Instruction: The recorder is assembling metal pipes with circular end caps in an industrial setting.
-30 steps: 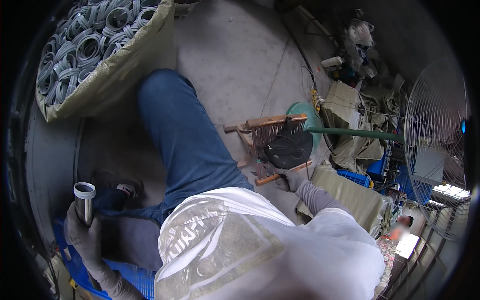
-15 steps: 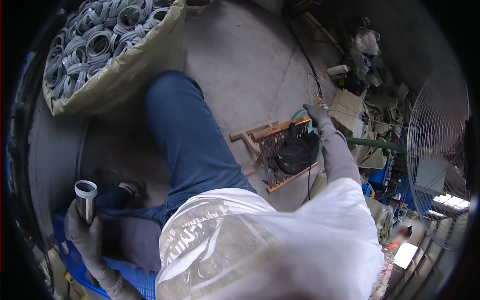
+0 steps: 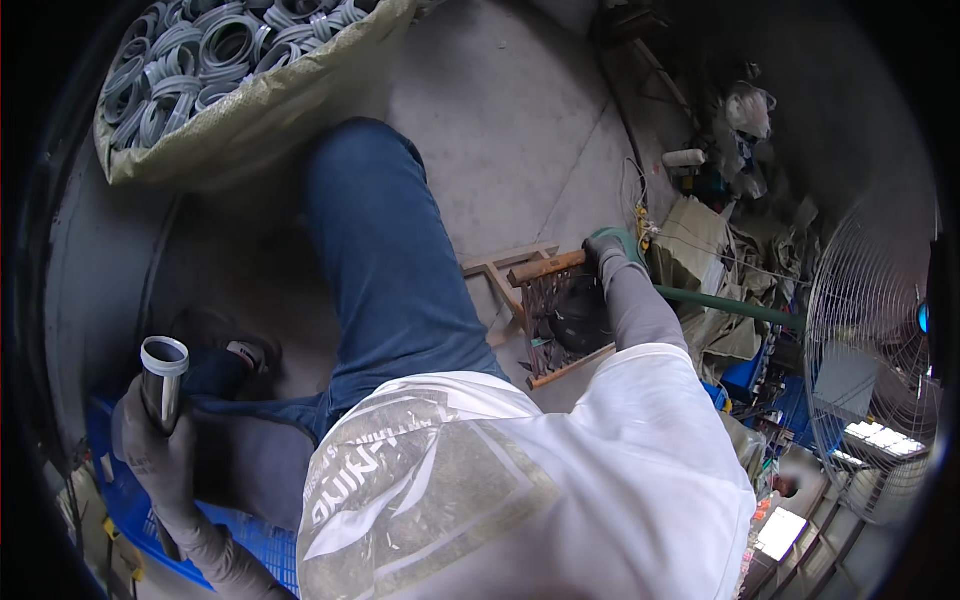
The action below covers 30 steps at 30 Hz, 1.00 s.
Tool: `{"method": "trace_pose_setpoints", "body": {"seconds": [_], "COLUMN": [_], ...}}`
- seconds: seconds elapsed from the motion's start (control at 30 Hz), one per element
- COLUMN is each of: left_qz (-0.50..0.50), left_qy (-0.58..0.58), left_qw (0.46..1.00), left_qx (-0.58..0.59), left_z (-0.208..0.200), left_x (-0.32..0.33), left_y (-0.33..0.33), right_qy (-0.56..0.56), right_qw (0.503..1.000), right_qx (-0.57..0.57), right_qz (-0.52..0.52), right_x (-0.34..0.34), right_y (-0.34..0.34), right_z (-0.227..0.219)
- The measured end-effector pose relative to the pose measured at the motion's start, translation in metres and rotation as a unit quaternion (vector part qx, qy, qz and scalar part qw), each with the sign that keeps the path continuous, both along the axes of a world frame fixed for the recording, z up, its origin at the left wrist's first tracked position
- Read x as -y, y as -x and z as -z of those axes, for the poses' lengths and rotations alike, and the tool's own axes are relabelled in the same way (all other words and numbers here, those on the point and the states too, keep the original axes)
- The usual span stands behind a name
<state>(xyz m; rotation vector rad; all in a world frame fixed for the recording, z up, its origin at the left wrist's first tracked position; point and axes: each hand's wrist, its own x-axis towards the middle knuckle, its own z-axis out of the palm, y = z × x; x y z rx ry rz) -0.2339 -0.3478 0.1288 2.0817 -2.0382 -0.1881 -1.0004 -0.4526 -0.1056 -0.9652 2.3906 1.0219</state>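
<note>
In my gloved left hand (image 3: 155, 440), closed around it at the lower left, stands a shiny metal tube (image 3: 160, 395). A pale ring (image 3: 165, 355) caps the tube's upper, open end. My right arm stretches forward to the right, its gloved hand (image 3: 607, 246) at the end of the top rail of a small wooden folding stool (image 3: 545, 268). Its fingers are mostly hidden, so whether they grip the rail cannot be made out. A black bag (image 3: 582, 318) lies on the stool's corded seat, partly covered by my right forearm. Something green and round (image 3: 628, 240) shows just behind that hand.
A large woven sack (image 3: 270, 115) full of coiled grey rings (image 3: 225, 45) stands at the upper left. Below my left arm is a blue plastic basket (image 3: 245, 545). To the right are a green pole (image 3: 730, 303), a wire-caged fan (image 3: 870, 370) and crumpled sacks (image 3: 690, 240).
My right hand has drawn back slightly, down and left to the stool's rail end, and my forearm now covers more of the bag. The left hand still holds the tube.
</note>
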Motion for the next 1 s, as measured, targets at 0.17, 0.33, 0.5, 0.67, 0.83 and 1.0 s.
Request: {"method": "trace_pose_setpoints", "body": {"seconds": [0.17, 0.33, 0.5, 0.67, 0.83, 1.0], "left_qz": [-0.007, -0.01, -0.024, -0.03, -0.025, -0.029], "left_qy": [-0.01, -0.022, -0.035, -0.05, -0.047, -0.052], "left_qw": [1.0, 1.0, 0.999, 0.998, 0.999, 0.998], "left_qx": [0.001, -0.006, -0.006, -0.016, -0.004, 0.007], "left_z": [0.005, 0.002, 0.004, 0.008, 0.003, -0.009], "left_x": [0.0, 0.003, 0.006, 0.005, 0.001, 0.004], "left_y": [-0.005, -0.001, 0.003, 0.0, -0.001, 0.008], "right_qy": [0.156, 0.173, 0.167, 0.167, 0.284, 0.456], "right_qw": [0.986, 0.982, 0.976, 0.975, 0.93, 0.887], "right_qx": [0.059, 0.049, 0.093, 0.093, 0.143, 0.015], "right_qz": [0.019, -0.056, -0.106, -0.113, -0.182, -0.067], "right_x": [-0.011, -0.032, -0.038, -0.032, 0.0, -0.052], "right_y": [-0.048, -0.083, -0.131, -0.122, -0.056, 0.112], "right_z": [-0.016, -0.016, -0.056, -0.052, -0.075, -0.025]}}
